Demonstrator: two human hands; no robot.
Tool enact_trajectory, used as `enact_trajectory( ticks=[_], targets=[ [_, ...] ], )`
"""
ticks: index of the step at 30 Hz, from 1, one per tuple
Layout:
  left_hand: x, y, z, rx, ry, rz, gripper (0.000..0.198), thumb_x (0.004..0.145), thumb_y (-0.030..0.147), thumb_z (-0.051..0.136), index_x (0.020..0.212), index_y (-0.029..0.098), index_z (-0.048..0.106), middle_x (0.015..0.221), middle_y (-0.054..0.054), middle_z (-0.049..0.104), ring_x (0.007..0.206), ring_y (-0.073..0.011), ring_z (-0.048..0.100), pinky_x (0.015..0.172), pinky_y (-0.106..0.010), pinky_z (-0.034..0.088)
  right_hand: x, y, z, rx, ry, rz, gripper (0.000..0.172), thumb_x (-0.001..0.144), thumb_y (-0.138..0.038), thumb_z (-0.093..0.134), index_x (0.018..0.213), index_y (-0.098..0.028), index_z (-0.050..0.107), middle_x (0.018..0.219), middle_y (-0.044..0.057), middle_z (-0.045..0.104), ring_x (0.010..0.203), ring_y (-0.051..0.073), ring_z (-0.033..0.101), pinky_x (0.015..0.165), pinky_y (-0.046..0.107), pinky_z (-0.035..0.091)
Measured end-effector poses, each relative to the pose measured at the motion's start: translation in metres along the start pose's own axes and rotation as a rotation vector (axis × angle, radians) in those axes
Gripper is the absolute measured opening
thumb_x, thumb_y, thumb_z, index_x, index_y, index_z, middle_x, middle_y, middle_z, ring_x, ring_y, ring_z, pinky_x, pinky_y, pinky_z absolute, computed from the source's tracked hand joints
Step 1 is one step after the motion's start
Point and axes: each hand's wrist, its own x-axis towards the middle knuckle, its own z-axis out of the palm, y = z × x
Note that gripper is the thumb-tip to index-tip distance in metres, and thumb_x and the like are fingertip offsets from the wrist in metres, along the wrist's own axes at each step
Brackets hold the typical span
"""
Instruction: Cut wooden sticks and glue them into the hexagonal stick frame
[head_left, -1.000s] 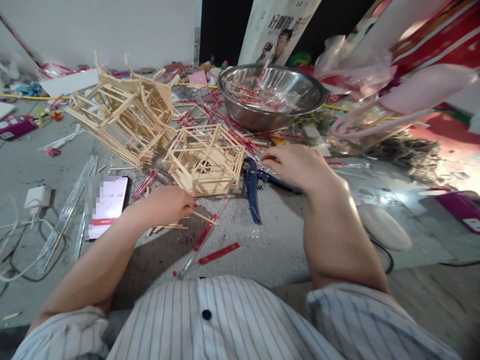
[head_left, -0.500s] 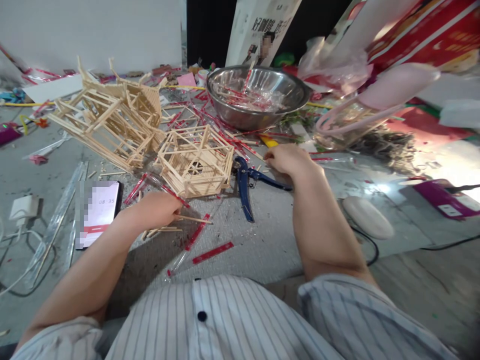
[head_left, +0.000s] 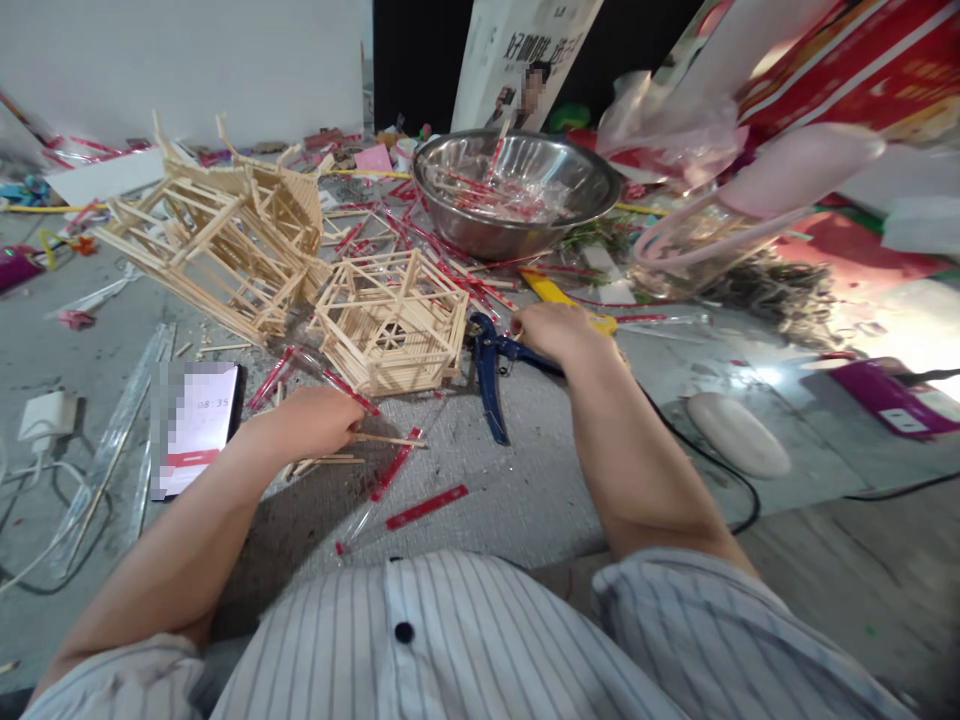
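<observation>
My left hand (head_left: 311, 422) rests on the grey floor, fingers pinched round a thin wooden stick (head_left: 386, 439); more loose sticks (head_left: 322, 462) lie just under it. My right hand (head_left: 559, 331) lies over the far handle of the blue-handled cutter (head_left: 491, 375), fingers curled on it. Between both hands stands a small hexagonal frame of wooden sticks (head_left: 394, 320). A larger stick structure (head_left: 217, 235) lies tipped behind it to the left.
A steel bowl (head_left: 517, 190) with red-wrapped sticks sits at the back. Red wrappers (head_left: 426, 506) litter the floor. A phone (head_left: 196, 425) and a white charger (head_left: 46, 416) lie left; a white oval object (head_left: 739, 433) and a black cable lie right.
My right hand has slid left from beside the cutter onto its handle. The left hand has stayed put with the stick. The view shifted slightly.
</observation>
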Motion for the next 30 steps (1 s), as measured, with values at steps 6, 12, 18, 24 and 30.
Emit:
enact_trajectory(
  ticks=[6, 12, 18, 24, 30],
  targets=[
    [0.0, 0.002, -0.001, -0.015, -0.021, -0.008, 0.026, 0.081, 0.018, 0.045, 0.085, 0.019, 0.071, 0.088, -0.008, 0.073, 0.08, -0.0214, 0.067, 0.062, -0.026, 0.043, -0.003, -0.006, -0.005, -0.012, 0.006, 0.013, 0.02, 0.077, -0.014, 0.055, 0.086, -0.019, 0.073, 0.107, 0.016, 0.069, 0.102, 0.033, 0.065, 0.081, 0.046, 0.051],
    [-0.01, 0.0, -0.012, -0.111, 0.23, -0.044, 0.028, 0.091, 0.032, 0.044, 0.083, 0.018, 0.067, 0.09, -0.007, 0.07, 0.082, -0.0223, 0.066, 0.067, -0.029, 0.046, -0.005, -0.005, -0.007, -0.034, 0.0, -0.027, 0.021, 0.077, -0.015, 0.054, 0.085, -0.02, 0.073, 0.105, 0.015, 0.069, 0.098, 0.032, 0.064, 0.075, 0.043, 0.05],
    [0.0, -0.011, -0.001, -0.148, 0.737, -0.158, 0.041, 0.088, 0.035, 0.056, 0.125, 0.019, 0.056, 0.128, -0.012, 0.057, 0.101, -0.0244, 0.064, 0.075, -0.032, 0.052, -0.009, -0.009, -0.014, -0.083, -0.065, -0.045, 0.03, 0.083, -0.016, 0.044, 0.094, -0.02, 0.072, 0.108, 0.014, 0.067, 0.101, 0.029, 0.062, 0.074, 0.037, 0.046],
    [0.017, -0.019, 0.01, -0.092, 0.665, -0.16, 0.031, 0.092, 0.034, 0.05, 0.115, 0.018, 0.063, 0.127, -0.012, 0.058, 0.105, -0.0243, 0.064, 0.078, -0.031, 0.054, -0.01, -0.012, -0.019, -0.089, -0.123, -0.042, 0.032, 0.085, -0.019, 0.043, 0.102, -0.019, 0.07, 0.115, 0.013, 0.064, 0.106, 0.028, 0.059, 0.079, 0.037, 0.044],
    [0.01, -0.026, 0.004, -0.045, 0.621, -0.185, 0.032, 0.091, 0.038, 0.052, 0.113, 0.019, 0.065, 0.124, -0.01, 0.058, 0.101, -0.0251, 0.065, 0.071, -0.032, 0.053, -0.012, -0.011, -0.023, -0.053, -0.157, 0.006, 0.031, 0.083, -0.013, 0.043, 0.096, -0.014, 0.071, 0.112, 0.02, 0.066, 0.104, 0.031, 0.061, 0.079, 0.04, 0.044]
  ],
)
